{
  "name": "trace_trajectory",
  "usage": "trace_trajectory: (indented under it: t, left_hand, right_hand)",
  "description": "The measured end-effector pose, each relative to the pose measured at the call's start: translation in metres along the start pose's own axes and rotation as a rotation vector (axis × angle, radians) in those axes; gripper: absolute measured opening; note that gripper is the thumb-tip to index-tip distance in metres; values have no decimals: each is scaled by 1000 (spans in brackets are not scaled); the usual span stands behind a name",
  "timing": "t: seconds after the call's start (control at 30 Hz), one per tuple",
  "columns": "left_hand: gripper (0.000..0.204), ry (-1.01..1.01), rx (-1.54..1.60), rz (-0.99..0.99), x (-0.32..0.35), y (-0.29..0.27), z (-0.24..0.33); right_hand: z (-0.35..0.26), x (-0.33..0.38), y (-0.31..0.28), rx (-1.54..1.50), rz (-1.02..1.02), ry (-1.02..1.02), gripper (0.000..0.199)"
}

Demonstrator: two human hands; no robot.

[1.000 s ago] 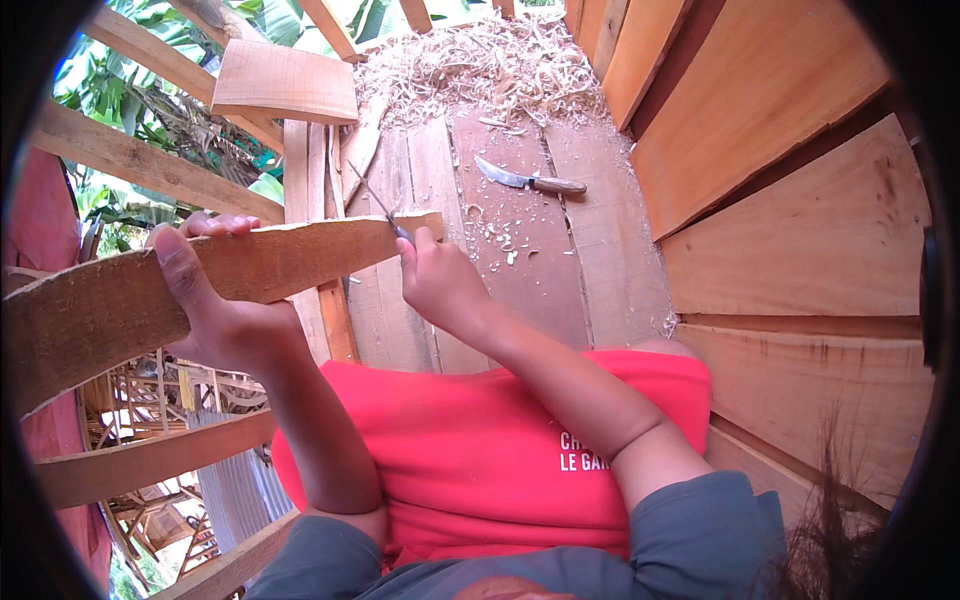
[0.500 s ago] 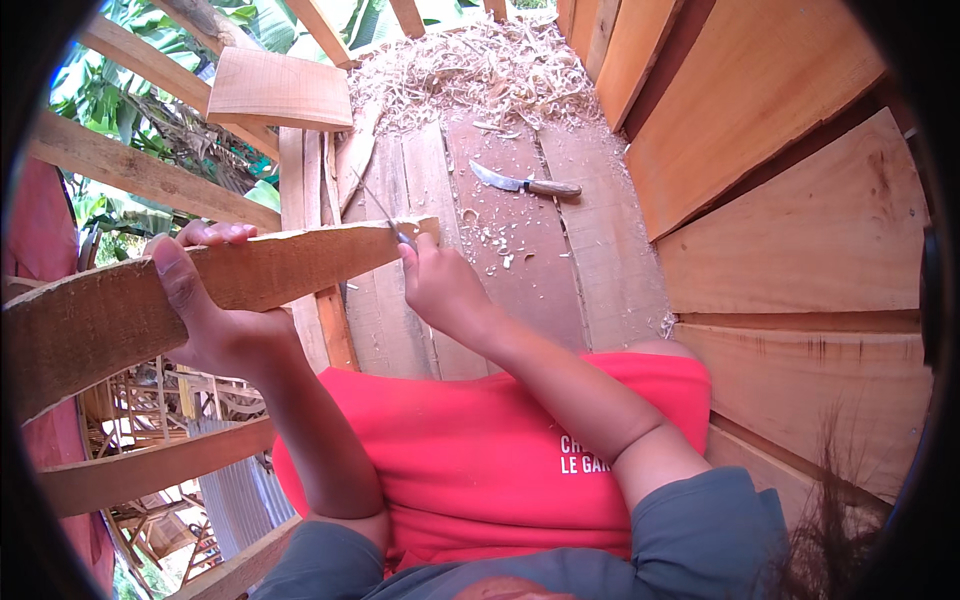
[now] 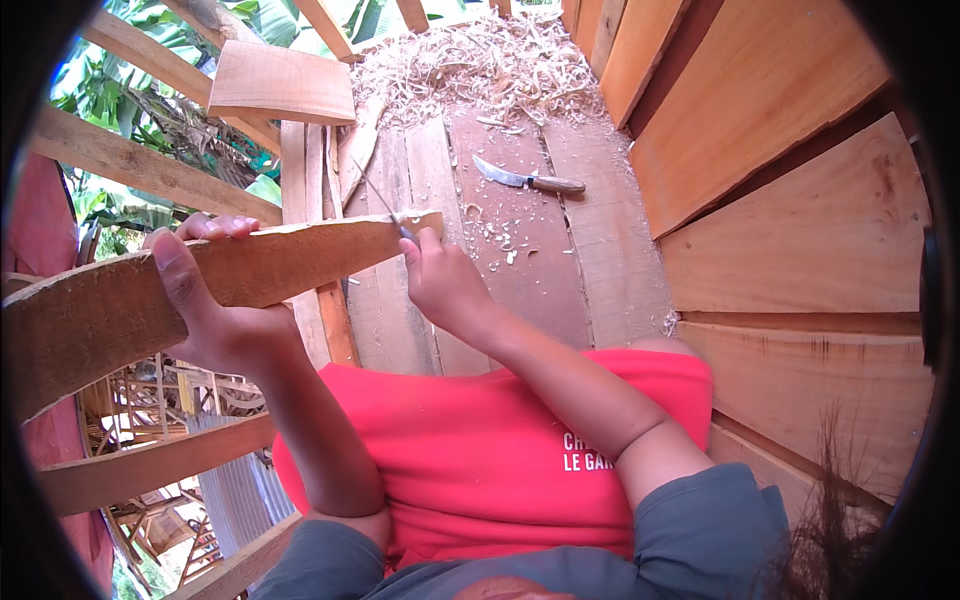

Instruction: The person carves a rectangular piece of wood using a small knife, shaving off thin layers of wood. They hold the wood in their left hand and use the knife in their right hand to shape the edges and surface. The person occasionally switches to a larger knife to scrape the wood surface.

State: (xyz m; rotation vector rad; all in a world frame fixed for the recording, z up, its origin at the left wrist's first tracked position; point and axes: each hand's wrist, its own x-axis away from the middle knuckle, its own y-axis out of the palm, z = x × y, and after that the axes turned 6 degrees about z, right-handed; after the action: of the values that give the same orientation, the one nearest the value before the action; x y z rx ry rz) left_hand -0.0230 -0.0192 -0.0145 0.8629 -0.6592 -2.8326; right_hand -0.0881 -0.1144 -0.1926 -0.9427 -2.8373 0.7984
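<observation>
Board [image 3: 290, 264] clasped by left hand [image 3: 228, 322], axis rightward from fingers; tip crossed by blade [image 3: 380, 197] gripped in nearer right hand [image 3: 446, 284]

Blue-grey sleeves [image 3: 705, 520], red garment [image 3: 470, 450], white lettering [image 3: 587, 462]

Two hands [image 3: 215, 315] [image 3: 445, 285], one long board [image 3: 300, 258]
One thin tool [image 3: 378, 193], near the middle; one knife [image 3: 555, 185], one o'clock; one wood block [image 3: 280, 85], eleven o'clock.
</observation>
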Motion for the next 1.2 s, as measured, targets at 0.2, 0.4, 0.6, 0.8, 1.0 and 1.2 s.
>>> trace_trajectory:
  t: [0.2, 0.4, 0.6, 0.8, 1.0, 1.2]
  left_hand:
    - [29, 27, -20, -62, 2, 2, 0]
    - [27, 14, -17, -58, 0, 1, 0]
    - [29, 6, -23, -35, 2, 0, 1]
    - [28, -15, -26, 43, -6, -5, -3]
    - [26, -37, 51, -88, -22, -23, -8]
    - [25, -115, 91, -202, -28, -26, -12]
  right_hand:
    - [24, -4, 5, -29, 36, -28, 30]
    - [21, -8, 7, -1, 68, -29, 31]
    - [16, -2, 4, 75, 4, 31, 28]
    - [27, -16, -13, 281, -91, 15, 26]
    - [20, -19, -30, 274, -45, -4, 25]
    - [35, -9, 7, 91, -4, 49, 33]
